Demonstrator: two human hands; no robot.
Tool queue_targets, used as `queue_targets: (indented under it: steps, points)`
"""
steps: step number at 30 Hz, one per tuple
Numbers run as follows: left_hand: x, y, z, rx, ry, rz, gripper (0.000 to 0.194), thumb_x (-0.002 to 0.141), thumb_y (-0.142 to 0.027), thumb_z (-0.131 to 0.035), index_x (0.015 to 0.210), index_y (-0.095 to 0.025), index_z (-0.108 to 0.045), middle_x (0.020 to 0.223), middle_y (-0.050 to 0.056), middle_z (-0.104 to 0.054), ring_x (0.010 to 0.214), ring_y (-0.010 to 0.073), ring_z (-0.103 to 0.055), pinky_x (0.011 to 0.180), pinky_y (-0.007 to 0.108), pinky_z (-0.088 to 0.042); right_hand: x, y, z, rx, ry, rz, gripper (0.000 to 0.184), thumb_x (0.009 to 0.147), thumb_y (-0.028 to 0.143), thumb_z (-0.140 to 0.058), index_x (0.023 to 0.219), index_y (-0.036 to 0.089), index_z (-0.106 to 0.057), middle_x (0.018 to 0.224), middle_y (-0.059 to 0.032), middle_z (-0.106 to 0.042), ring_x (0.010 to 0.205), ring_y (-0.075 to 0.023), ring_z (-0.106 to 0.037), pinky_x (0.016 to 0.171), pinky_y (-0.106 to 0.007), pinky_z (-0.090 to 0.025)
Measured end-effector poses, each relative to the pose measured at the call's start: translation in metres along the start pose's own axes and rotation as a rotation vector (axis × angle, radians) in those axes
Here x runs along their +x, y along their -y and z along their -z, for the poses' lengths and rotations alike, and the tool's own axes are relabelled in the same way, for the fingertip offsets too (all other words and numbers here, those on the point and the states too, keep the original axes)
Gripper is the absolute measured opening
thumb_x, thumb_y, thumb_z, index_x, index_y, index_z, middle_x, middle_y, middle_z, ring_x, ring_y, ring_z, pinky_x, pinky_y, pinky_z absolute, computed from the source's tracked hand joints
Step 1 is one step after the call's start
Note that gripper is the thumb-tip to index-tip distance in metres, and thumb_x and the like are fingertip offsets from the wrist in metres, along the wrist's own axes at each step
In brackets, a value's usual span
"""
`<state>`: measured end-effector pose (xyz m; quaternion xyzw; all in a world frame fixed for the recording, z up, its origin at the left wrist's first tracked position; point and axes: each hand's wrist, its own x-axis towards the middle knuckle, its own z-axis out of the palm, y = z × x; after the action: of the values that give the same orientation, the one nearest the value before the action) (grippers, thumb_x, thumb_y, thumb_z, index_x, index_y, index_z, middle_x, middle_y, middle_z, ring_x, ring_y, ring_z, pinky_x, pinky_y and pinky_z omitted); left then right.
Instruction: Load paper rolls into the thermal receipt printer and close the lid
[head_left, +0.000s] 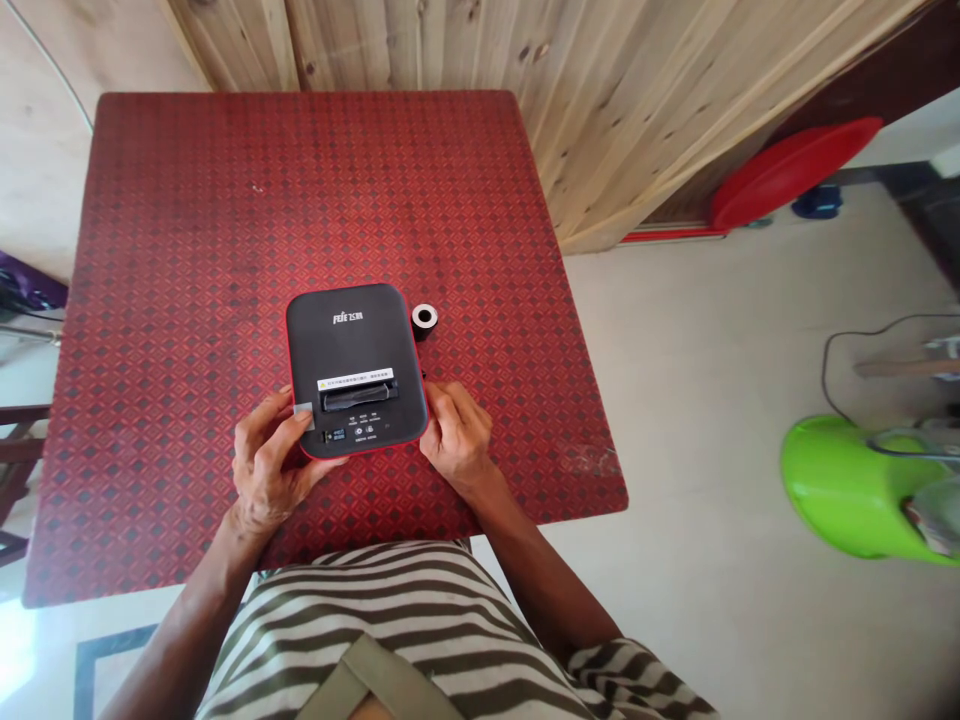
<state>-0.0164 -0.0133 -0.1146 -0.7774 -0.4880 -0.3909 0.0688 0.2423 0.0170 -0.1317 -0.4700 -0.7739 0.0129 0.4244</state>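
A black label printer with red sides and a slot across its top is on the red patterned table, white lettering at its far end. My left hand holds its near left corner, thumb beneath and fingers over the edge, by a small pale tab. Against the near right side, my right hand is closed with curled fingers; the fingertips are partly hidden. A small black roll with a white ring-shaped end stands just beyond the printer's right edge.
The table meets a plank wall at its far side. On the floor to the right lie a green plastic stool or tub and a cable. A red round board leans farther back.
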Motion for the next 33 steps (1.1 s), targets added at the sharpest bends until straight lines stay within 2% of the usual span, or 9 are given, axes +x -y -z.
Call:
queue_targets:
  steps: [3,7,12,16,22,25,29,33]
  points:
    - [-0.001,0.0,0.001,0.008,0.019,0.022,0.064,0.09,-0.048,-0.083,0.143,-0.03,-0.052,0.13,0.011,-0.067,0.113,0.0259,-0.073,0.089,0.043,-0.068,0.0,0.0,-0.001,-0.01,0.014,-0.001,0.03,0.1,0.006,-0.045,0.117,0.019,-0.066,0.085,-0.0049,-0.071,0.075,-0.0187,-0.069,0.071,-0.031,-0.059]
    - [0.001,-0.001,0.001,-0.007,0.028,0.032,0.068,0.087,-0.048,-0.086,0.143,-0.029,-0.052,0.131,0.011,-0.068,0.114,0.0267,-0.073,0.092,0.043,-0.066,-0.001,0.001,-0.002,-0.041,0.018,-0.018,0.028,0.102,0.008,-0.045,0.117,0.02,-0.065,0.083,-0.0038,-0.068,0.073,-0.0189,-0.068,0.07,-0.032,-0.059]
    - [0.007,-0.002,-0.002,-0.059,-0.024,-0.016,0.077,0.082,-0.048,-0.091,0.145,-0.025,-0.054,0.124,0.009,-0.071,0.117,0.0258,-0.073,0.096,0.039,-0.064,0.001,0.001,-0.001,-0.022,0.05,-0.052,0.031,0.1,0.007,-0.045,0.119,0.024,-0.062,0.081,-0.0023,-0.063,0.072,-0.0207,-0.065,0.067,-0.033,-0.057]
    - [0.008,-0.003,-0.004,-0.073,-0.021,-0.014,0.078,0.081,-0.046,-0.092,0.145,-0.021,-0.055,0.129,0.012,-0.069,0.119,0.0263,-0.071,0.099,0.038,-0.063,0.003,0.001,0.0,-0.009,0.045,-0.056,0.033,0.098,0.004,-0.044,0.117,0.025,-0.061,0.081,-0.0015,-0.06,0.072,-0.0209,-0.065,0.067,-0.033,-0.056]
    - [0.007,-0.003,-0.004,-0.082,-0.021,-0.013,0.079,0.081,-0.045,-0.092,0.147,-0.022,-0.055,0.131,0.012,-0.069,0.121,0.0271,-0.071,0.099,0.04,-0.063,0.003,-0.001,-0.001,0.047,0.045,-0.081,0.028,0.101,0.007,-0.048,0.117,0.025,-0.062,0.084,-0.0016,-0.064,0.075,-0.0197,-0.067,0.068,-0.031,-0.056]
    - [0.006,-0.003,-0.004,-0.121,-0.022,0.023,0.077,0.079,-0.044,-0.093,0.144,-0.024,-0.056,0.131,0.011,-0.069,0.121,0.0268,-0.071,0.099,0.04,-0.063,0.003,-0.003,-0.001,0.089,0.04,-0.128,0.019,0.105,0.013,-0.051,0.114,0.024,-0.064,0.084,-0.0014,-0.068,0.074,-0.0176,-0.068,0.068,-0.03,-0.056]
    - [0.007,-0.004,-0.004,-0.235,-0.027,0.094,0.073,0.076,-0.039,-0.096,0.138,-0.023,-0.06,0.134,0.011,-0.067,0.123,0.0256,-0.07,0.1,0.04,-0.063,0.004,-0.004,0.003,0.111,0.039,-0.249,0.019,0.105,0.014,-0.051,0.107,0.022,-0.068,0.086,-0.002,-0.072,0.071,-0.015,-0.069,0.064,-0.028,-0.054]
    - [0.012,-0.004,-0.002,-0.292,-0.019,0.093,0.07,0.075,-0.036,-0.097,0.134,-0.021,-0.062,0.132,0.011,-0.068,0.123,0.0241,-0.07,0.099,0.038,-0.063,0.007,-0.005,0.011,0.125,-0.03,-0.332,0.015,0.103,0.015,-0.057,0.104,0.021,-0.071,0.086,-0.001,-0.072,0.068,-0.0137,-0.065,0.062,-0.027,-0.052]
